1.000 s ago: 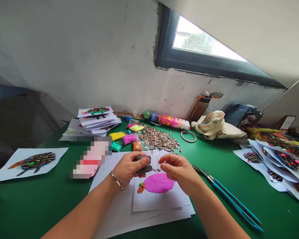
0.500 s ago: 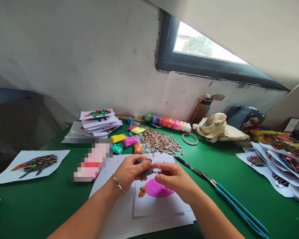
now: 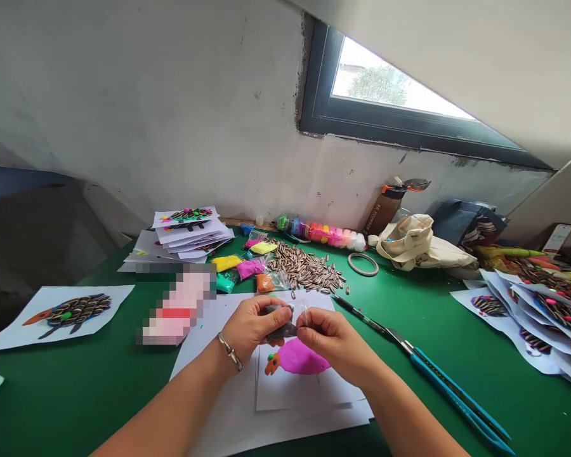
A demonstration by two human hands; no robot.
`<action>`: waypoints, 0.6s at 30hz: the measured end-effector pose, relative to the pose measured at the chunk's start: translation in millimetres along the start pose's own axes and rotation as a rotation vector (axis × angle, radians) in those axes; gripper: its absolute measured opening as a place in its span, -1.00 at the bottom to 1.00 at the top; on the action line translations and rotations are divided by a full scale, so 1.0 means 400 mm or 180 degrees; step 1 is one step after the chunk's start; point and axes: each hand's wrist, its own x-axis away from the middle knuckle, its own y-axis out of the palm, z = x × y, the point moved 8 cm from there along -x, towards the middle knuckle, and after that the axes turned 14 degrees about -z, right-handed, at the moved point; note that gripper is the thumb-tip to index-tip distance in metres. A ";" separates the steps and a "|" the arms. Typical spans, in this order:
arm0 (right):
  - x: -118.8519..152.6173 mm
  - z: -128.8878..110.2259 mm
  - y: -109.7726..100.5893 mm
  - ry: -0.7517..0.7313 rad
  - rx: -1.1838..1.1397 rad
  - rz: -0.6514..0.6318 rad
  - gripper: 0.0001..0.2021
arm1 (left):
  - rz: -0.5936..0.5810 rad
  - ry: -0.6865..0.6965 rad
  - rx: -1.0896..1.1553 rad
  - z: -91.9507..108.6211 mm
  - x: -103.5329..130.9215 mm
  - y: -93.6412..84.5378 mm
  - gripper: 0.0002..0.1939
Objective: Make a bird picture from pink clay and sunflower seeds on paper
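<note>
My left hand (image 3: 257, 320), with a silver bangle at its wrist, is closed around a small clear bag of dark grey modelling clay (image 3: 280, 322). The fingers of my right hand (image 3: 327, 331) pinch together at the bag's clear plastic end, close beside the left thumb. Whether a bit of clay is also between them is hidden. Just below both hands lies a sheet of white paper (image 3: 304, 395). On it is a flat magenta clay body (image 3: 304, 358) with an orange head (image 3: 271, 364) and green and dark spots.
Sunflower seeds (image 3: 309, 266) lie heaped behind my hands, beside several bags of coloured clay (image 3: 252, 268). A long blue-handled tool (image 3: 457, 393) and a dark pen (image 3: 361, 315) lie to the right. Stacks of seed pictures (image 3: 190, 244) stand left and right; a bottle (image 3: 384, 206) stands behind.
My right fingers have closed in tighter at the bag's end, and the dark strand seen near them before no longer shows. The left hand keeps its hold on the bag.
</note>
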 end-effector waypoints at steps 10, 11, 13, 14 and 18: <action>0.006 0.012 -0.008 0.0027 0.0143 0.0057 -0.80 | 0.0066 -0.0034 -0.0034 -0.007 -0.005 -0.010 -0.47; 0.006 0.013 -0.008 0.0039 0.0023 0.0092 -0.78 | 0.0068 -0.0033 -0.0034 -0.008 -0.006 -0.010 -0.47; 0.004 0.026 -0.004 0.0146 -0.0444 0.0090 -0.71 | 0.0054 -0.0015 -0.0038 -0.007 -0.007 -0.008 -0.48; 0.002 0.035 0.000 0.0214 -0.0761 0.0056 -0.67 | 0.0044 -0.0003 -0.0035 -0.007 -0.007 -0.007 -0.49; -0.002 0.062 0.010 0.0261 -0.1932 -0.0086 -0.60 | 0.0091 -0.0008 0.0007 -0.005 -0.007 -0.007 -0.48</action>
